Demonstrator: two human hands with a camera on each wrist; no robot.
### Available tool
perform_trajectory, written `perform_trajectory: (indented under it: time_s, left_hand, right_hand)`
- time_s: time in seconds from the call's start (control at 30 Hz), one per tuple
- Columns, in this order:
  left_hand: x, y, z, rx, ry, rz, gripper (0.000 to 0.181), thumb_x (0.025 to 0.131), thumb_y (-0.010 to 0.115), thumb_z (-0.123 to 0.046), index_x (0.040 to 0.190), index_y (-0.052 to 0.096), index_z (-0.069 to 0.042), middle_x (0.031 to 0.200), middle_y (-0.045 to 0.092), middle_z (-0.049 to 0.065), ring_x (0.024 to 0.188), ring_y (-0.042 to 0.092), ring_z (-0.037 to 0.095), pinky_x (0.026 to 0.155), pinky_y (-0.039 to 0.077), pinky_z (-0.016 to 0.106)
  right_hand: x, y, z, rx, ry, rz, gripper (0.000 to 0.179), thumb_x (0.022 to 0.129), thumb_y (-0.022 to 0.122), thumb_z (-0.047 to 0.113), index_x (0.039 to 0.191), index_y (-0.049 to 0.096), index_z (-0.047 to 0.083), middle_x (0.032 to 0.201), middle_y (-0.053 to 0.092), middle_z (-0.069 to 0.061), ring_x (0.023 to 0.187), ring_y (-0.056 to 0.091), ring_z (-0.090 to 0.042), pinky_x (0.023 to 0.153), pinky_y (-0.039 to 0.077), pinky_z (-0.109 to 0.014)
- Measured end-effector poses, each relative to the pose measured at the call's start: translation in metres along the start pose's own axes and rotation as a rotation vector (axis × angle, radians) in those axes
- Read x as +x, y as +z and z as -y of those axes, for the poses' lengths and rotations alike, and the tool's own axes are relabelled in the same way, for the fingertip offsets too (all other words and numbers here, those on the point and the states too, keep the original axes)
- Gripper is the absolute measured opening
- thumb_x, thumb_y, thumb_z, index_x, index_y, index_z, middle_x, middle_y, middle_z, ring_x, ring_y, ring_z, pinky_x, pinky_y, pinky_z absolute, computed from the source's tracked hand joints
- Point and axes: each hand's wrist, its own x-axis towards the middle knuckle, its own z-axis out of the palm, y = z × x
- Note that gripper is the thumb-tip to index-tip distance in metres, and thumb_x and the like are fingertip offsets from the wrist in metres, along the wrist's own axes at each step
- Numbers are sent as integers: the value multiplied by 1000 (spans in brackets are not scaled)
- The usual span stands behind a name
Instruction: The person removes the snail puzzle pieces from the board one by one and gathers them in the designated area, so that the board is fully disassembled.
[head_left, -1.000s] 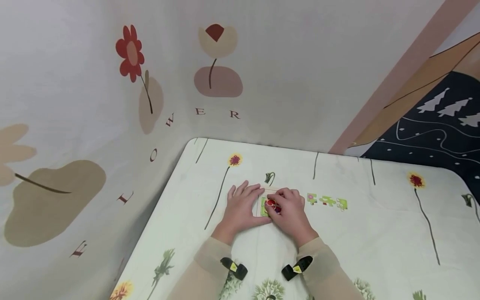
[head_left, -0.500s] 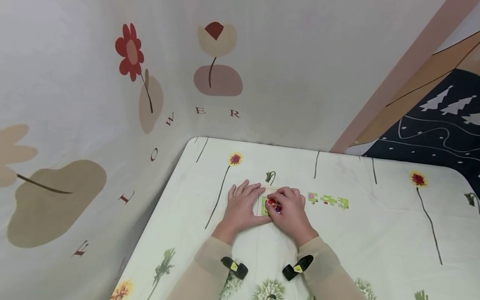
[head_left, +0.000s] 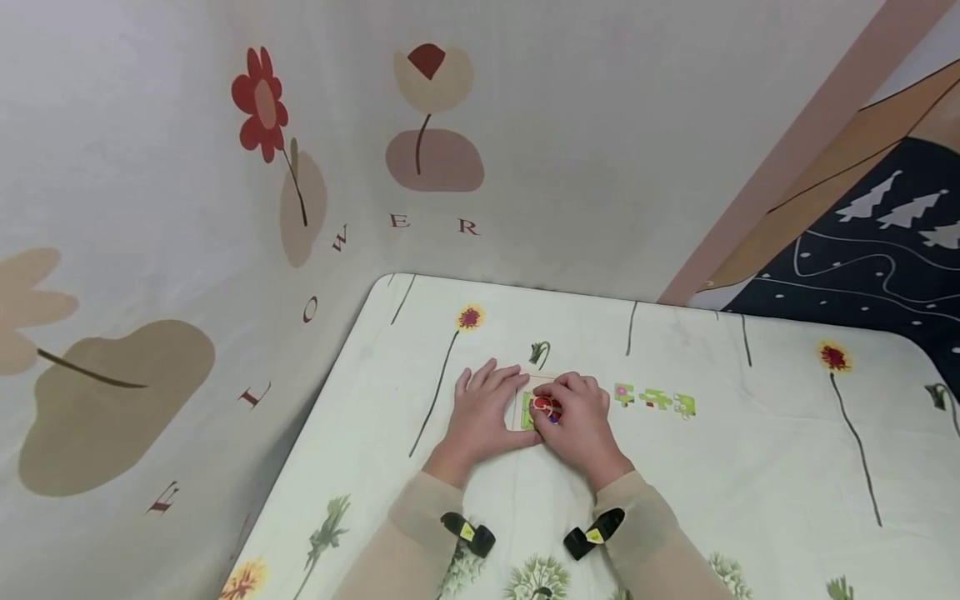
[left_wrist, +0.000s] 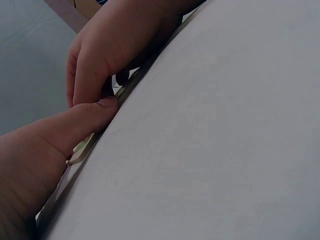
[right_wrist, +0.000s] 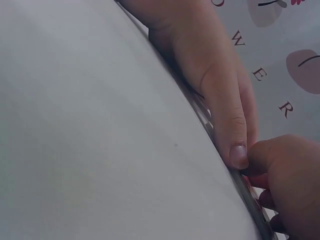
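Note:
A small puzzle board (head_left: 527, 411) with a red and green picture lies on the flowered tablecloth (head_left: 720, 467). My left hand (head_left: 483, 412) rests flat beside the board's left edge, fingers straight, its thumb (left_wrist: 75, 130) against the board's rim (left_wrist: 80, 150). My right hand (head_left: 581, 421) covers the board's right part, fingers curled, and pinches a red puzzle piece (head_left: 543, 407) on the board. In the left wrist view the right hand (left_wrist: 110, 45) bends down onto the board. In the right wrist view the left hand (right_wrist: 215, 75) lies along the board next to the right hand (right_wrist: 285, 170).
Three loose green puzzle pieces (head_left: 656, 401) lie in a row just right of the hands. A flower-printed wall cloth (head_left: 300, 167) hangs close behind and left of the table. The table's far edge (head_left: 525, 287) and rounded left corner are near.
The right hand's fingers have shifted very slightly over the board. The left hand has stayed where it was.

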Motion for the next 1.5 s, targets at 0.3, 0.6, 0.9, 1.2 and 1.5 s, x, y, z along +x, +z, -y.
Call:
perform_trajectory:
  time_s: [0.3, 0.6, 0.9, 1.2, 1.5]
  left_hand:
    - [0, -1, 0, -7, 8, -11, 93, 80, 79, -73, 155, 57, -23, 164, 47, -2, 158, 28, 32, 124, 14, 66]
    - [0, -1, 0, -6, 10, -13, 93, 80, 78, -74, 155, 58, -22, 163, 48, -2, 158, 29, 33, 123, 15, 67]
    - [0, 1, 1, -13, 22, -29, 92, 80, 79, -73, 154, 59, -22, 162, 49, -2, 157, 29, 33, 123, 15, 67]
    - [0, 3, 3, -23, 20, -20, 95, 79, 78, -75, 155, 57, -23, 163, 48, -2, 158, 28, 33, 123, 14, 67]
    - [1, 6, 5, -14, 22, -42, 95, 78, 78, -77, 153, 59, -24, 162, 50, -2, 157, 29, 33, 123, 16, 67]
  right_hand:
    - [1, 0, 0, 5, 5, 17, 24, 93, 81, 25, 114, 76, 18, 105, 68, 2, 113, 51, -31, 99, 30, -54]
    - [-2, 1, -2, 31, -39, -2, 25, 92, 84, 25, 115, 74, 18, 113, 74, 1, 118, 52, -31, 104, 28, -57]
    - [-3, 0, -5, 63, -98, -25, 42, 89, 87, 20, 129, 78, 16, 123, 77, -2, 113, 54, -28, 104, 28, -60]
    - [-4, 2, -7, 78, -95, -47, 41, 88, 89, 18, 128, 78, 16, 123, 77, -2, 113, 55, -26, 102, 29, -60]
    - [-4, 2, -7, 81, -72, -49, 38, 89, 88, 23, 126, 79, 18, 122, 77, 1, 113, 55, -25, 103, 28, -59]
